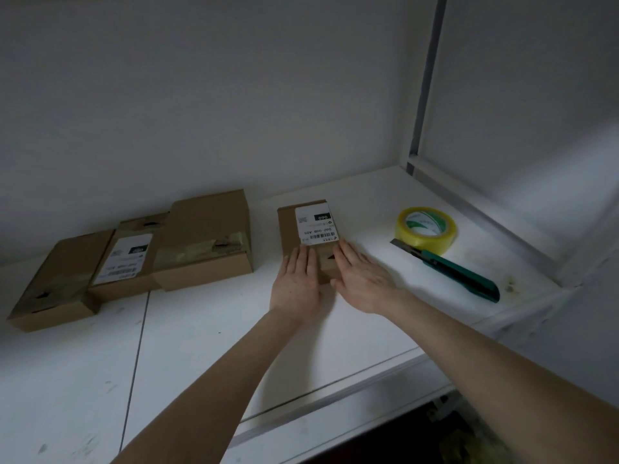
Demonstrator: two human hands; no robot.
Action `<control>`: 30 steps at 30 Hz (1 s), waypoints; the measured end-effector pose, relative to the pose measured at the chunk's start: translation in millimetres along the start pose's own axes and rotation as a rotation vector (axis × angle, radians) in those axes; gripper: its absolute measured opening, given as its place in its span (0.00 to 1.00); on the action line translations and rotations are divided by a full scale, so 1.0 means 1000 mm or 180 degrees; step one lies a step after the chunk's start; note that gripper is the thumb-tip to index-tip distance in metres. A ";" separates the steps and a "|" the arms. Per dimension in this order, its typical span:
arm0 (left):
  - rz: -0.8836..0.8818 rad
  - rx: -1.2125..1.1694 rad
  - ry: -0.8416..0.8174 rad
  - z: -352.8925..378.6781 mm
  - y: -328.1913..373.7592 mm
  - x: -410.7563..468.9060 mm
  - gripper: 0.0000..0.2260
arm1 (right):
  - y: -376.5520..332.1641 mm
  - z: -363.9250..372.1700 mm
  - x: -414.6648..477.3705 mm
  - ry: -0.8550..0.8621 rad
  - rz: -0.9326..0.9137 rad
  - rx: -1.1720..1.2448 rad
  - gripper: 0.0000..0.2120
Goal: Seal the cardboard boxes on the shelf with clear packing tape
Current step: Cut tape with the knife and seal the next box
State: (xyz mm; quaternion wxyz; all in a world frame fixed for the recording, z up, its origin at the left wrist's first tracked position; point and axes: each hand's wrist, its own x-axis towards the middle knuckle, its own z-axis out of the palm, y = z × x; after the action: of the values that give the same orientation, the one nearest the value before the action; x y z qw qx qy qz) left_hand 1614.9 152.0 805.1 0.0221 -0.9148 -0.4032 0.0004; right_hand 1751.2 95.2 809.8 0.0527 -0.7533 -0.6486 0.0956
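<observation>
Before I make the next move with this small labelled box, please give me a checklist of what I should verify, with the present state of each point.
1. Box held steady: the left hand and the right hand both lie flat on the near end of the labelled box: ok.
2. Reach of the tape roll: it lies on the shelf to the right of the box, untouched: ok.
3. One hand free for the roll: both are on the box: not ok.
4. Blade of the knife drawn in: bare metal sticks out toward the roll: not ok.
5. Near flap taped: the hands cover it and the tape is clear: cannot tell.
</observation>
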 end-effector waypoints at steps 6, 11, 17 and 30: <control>-0.0032 0.0014 -0.0064 0.001 0.002 -0.001 0.32 | -0.003 0.000 0.000 -0.0164 0.0133 0.0314 0.34; -0.0031 0.0054 0.0074 -0.003 0.005 -0.002 0.31 | 0.022 -0.024 -0.010 0.0555 0.0457 0.0225 0.26; 0.0180 -0.0141 -0.0034 0.000 0.018 0.016 0.28 | 0.097 -0.037 -0.042 0.1108 0.1747 -0.0189 0.26; 0.0200 -0.0234 -0.0034 -0.007 0.058 0.060 0.26 | 0.142 -0.024 -0.065 0.0321 0.1577 -0.0309 0.16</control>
State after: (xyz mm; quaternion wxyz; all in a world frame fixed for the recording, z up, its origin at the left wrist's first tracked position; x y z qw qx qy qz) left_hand 1698.4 156.2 811.2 -0.0138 -0.9272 -0.3742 -0.0088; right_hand 1884.2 10.2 809.3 0.0237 -0.8947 -0.4446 0.0367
